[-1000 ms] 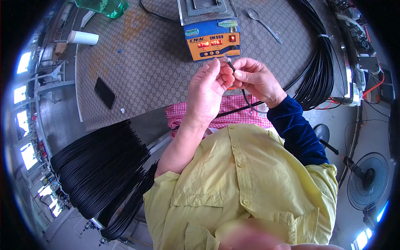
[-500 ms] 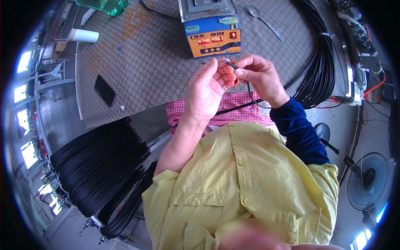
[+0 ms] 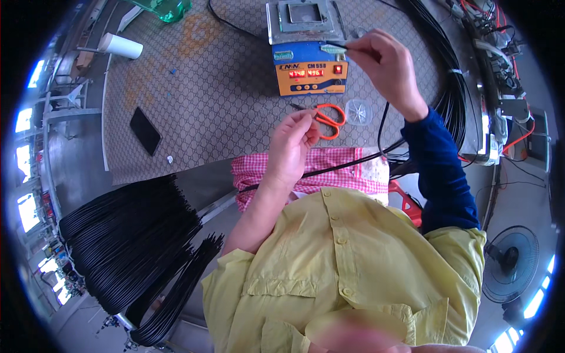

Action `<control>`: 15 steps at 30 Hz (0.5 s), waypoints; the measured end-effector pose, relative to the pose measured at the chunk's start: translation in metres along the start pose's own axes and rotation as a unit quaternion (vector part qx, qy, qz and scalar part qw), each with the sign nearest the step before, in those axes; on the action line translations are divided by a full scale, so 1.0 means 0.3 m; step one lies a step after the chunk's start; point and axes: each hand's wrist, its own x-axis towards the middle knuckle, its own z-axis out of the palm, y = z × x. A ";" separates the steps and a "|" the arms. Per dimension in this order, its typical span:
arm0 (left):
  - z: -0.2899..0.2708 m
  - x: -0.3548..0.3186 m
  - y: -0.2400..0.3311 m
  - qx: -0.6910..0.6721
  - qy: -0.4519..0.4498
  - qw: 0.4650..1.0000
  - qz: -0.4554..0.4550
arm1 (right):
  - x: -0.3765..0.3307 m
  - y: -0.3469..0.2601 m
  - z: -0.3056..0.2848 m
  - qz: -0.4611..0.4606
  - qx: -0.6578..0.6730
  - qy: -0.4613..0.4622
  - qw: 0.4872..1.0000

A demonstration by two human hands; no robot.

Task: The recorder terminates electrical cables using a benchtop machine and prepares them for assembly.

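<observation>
Right hand (image 3: 385, 62), at the upper centre-right of the frame, is pinching the end of a thin black cable (image 3: 353, 160) between closed fingers and presenting its tip to the top edge of a blue-and-orange heating unit (image 3: 307, 47) standing on the patterned worktop (image 3: 200, 88). From the fingers the cable is running down past the wrist and then leftward across the lower centre, over a pink checked cloth (image 3: 341, 170). Left hand (image 3: 292, 147), at mid-frame, is hovering loosely curled just above that cable run; whether its fingers are gripping anything cannot be told. Orange-handled scissors (image 3: 326, 115) are lying just right of the left hand, beside a small clear round lid (image 3: 359, 110). A black phone (image 3: 145, 130) is resting at centre-left, a white cup (image 3: 120, 46) at upper left. Bundles of black cables (image 3: 129, 247) are fanning out at lower left, and more are curving along the right edge of the worktop.

Judged from this arrangement, the step in hand is treating the cable tip at the unit. The next move probably calls for steady placement of the tip and for the left hand to control the slack.
</observation>
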 end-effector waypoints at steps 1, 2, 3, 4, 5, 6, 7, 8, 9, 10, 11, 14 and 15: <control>-0.023 0.002 -0.007 -0.004 0.011 1.000 -0.004 | 0.034 0.032 0.004 -0.004 -0.029 -0.037 0.999; -0.042 0.003 -0.010 -0.007 0.022 1.000 -0.007 | 0.069 0.040 0.011 -0.009 -0.045 -0.051 0.998; -0.058 0.006 -0.010 -0.014 0.051 0.998 -0.019 | 0.101 0.040 0.015 -0.012 -0.061 -0.064 0.996; -0.079 0.010 -0.011 -0.011 0.060 0.998 -0.022 | 0.130 0.044 0.022 -0.015 -0.077 -0.078 0.994; -0.102 0.015 -0.012 -0.008 0.070 0.997 -0.024 | 0.148 0.061 0.039 0.016 -0.072 -0.074 0.995; -0.122 0.018 -0.014 -0.005 0.080 0.996 -0.027 | 0.167 0.074 0.053 0.013 -0.086 -0.082 0.993; -0.135 0.021 -0.014 -0.001 0.090 0.995 -0.029 | 0.185 0.086 0.063 0.011 -0.101 -0.090 0.991; -0.146 0.025 -0.013 0.002 0.101 0.994 -0.030 | 0.202 0.098 0.073 0.010 -0.116 -0.098 0.988; -0.157 0.028 -0.013 0.005 0.111 0.993 -0.033 | 0.214 0.111 0.084 0.006 -0.103 -0.100 0.990; -0.170 0.033 -0.016 0.005 0.116 0.993 -0.035 | 0.222 0.121 0.094 0.004 -0.110 -0.099 0.989; -0.182 0.038 -0.021 0.004 0.121 0.992 -0.038 | 0.229 0.132 0.104 0.002 -0.117 -0.097 0.988; -0.204 0.043 -0.029 0.000 0.136 0.990 -0.044 | 0.241 0.154 0.131 -0.018 -0.134 -0.095 0.986; -0.207 0.045 -0.030 -0.001 0.140 0.989 -0.046 | 0.245 0.161 0.136 -0.026 -0.140 -0.093 0.985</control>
